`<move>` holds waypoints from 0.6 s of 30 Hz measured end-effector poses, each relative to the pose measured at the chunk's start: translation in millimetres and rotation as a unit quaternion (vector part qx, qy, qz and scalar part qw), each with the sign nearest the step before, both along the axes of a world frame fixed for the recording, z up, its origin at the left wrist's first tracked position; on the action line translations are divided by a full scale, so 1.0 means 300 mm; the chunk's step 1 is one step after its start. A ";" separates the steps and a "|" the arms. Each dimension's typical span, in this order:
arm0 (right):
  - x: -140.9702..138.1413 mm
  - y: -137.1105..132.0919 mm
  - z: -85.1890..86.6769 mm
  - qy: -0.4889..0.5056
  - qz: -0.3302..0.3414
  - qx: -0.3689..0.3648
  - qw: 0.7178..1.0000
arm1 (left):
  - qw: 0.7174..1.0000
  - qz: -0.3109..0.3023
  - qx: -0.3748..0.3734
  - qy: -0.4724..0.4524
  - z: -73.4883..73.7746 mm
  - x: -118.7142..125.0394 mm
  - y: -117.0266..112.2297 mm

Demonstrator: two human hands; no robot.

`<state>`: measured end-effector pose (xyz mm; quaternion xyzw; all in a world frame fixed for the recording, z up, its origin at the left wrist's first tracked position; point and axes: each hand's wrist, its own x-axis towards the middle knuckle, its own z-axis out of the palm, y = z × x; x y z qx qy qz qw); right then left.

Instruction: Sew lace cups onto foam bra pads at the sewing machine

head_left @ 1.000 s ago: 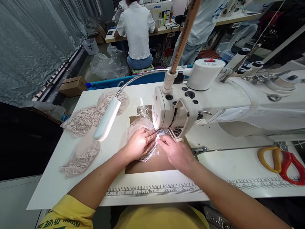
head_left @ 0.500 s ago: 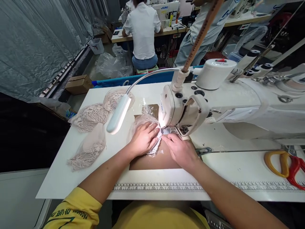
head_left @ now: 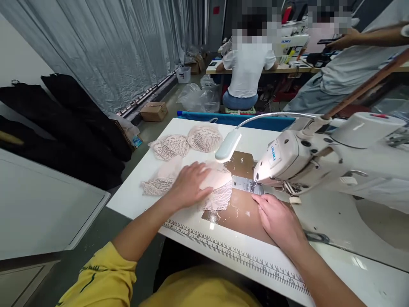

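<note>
My left hand (head_left: 188, 184) lies flat, fingers spread, on a pale lace bra cup (head_left: 219, 187) left of the needle plate (head_left: 243, 186). The cup rests partly on the brown panel (head_left: 243, 213) set into the white table. My right hand (head_left: 279, 219) lies palm down on that panel, just in front of the white sewing machine head (head_left: 287, 162), fingers together and pointing toward the needle plate, holding nothing. Several more lace cups (head_left: 188, 145) are spread on the table's far left.
A gooseneck lamp (head_left: 227, 146) hangs over the cup. A printed ruler (head_left: 233, 253) runs along the table's front edge (head_left: 143, 209). Beyond the table a seated person (head_left: 247, 72) works at another machine, and another person (head_left: 348, 72) stands right. Cardboard box (head_left: 154, 111) on floor.
The view swung left and up. My left hand slid the lace cup leftward away from the needle. My right hand drew back from the presser foot onto the brown panel.
</note>
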<state>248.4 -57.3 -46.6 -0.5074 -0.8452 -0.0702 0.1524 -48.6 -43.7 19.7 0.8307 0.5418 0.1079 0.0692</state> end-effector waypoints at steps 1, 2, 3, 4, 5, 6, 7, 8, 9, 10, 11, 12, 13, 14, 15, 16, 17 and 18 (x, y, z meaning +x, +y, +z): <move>0.001 0.003 -0.002 0.004 0.000 -0.007 1.000 | 0.999 0.050 0.008 -0.007 -0.006 -0.061 -0.019; 0.002 0.005 -0.002 0.010 -0.001 -0.015 1.000 | 0.994 0.107 0.017 -0.017 -0.017 -0.122 -0.038; 0.003 0.007 0.000 0.021 -0.002 -0.024 0.999 | 0.987 0.158 0.019 -0.036 -0.030 -0.180 -0.055; 0.005 0.008 0.004 0.040 -0.003 -0.033 0.999 | 0.977 0.200 0.009 -0.068 -0.043 -0.233 -0.074; 0.006 0.006 0.011 0.067 0.000 -0.044 0.997 | 0.968 0.229 0.000 -0.106 -0.056 -0.279 -0.094; 0.009 0.002 0.022 0.103 0.005 -0.060 0.993 | 0.960 0.243 -0.005 -0.139 -0.066 -0.315 -0.118; 0.010 -0.006 0.037 0.145 0.009 -0.084 0.986 | 0.946 0.254 -0.016 -0.202 -0.073 -0.341 -0.146; 0.011 -0.016 0.054 0.191 0.011 -0.116 0.975 | 0.918 0.261 -0.035 -0.296 -0.077 -0.356 -0.176; 0.009 -0.030 0.073 0.240 0.012 -0.158 0.958 | 0.878 0.264 -0.062 -0.394 -0.078 -0.360 -0.210; 0.003 -0.047 0.093 0.289 0.012 -0.211 0.934 | 0.827 0.262 -0.095 -0.488 -0.078 -0.352 -0.243; -0.009 -0.067 0.112 0.337 0.015 -0.272 0.901 | 0.776 0.253 -0.126 -0.564 -0.077 -0.335 -0.276; -0.027 -0.088 0.129 0.381 0.026 -0.340 0.859 | 0.736 0.238 -0.151 -0.616 -0.076 -0.308 -0.305; -0.053 -0.111 0.144 0.422 0.043 -0.408 0.808 | 0.706 0.213 -0.175 -0.652 -0.075 -0.273 -0.329; -0.085 -0.135 0.155 0.460 0.069 -0.470 0.750 | 0.685 0.180 -0.195 -0.679 -0.074 -0.232 -0.348; -0.123 -0.159 0.162 0.498 0.098 -0.510 0.694 | 0.668 0.142 -0.216 -0.697 -0.073 -0.187 -0.360; -0.163 -0.181 0.166 0.544 0.116 -0.525 0.644 | 0.658 0.100 -0.242 -0.706 -0.072 -0.140 -0.366; -0.203 -0.202 0.167 0.588 0.131 -0.530 0.597 | 0.653 0.058 -0.273 -0.704 -0.069 -0.093 -0.366; -0.238 -0.220 0.165 0.629 0.136 -0.530 0.552 | 0.654 0.020 -0.301 -0.693 -0.065 -0.048 -0.359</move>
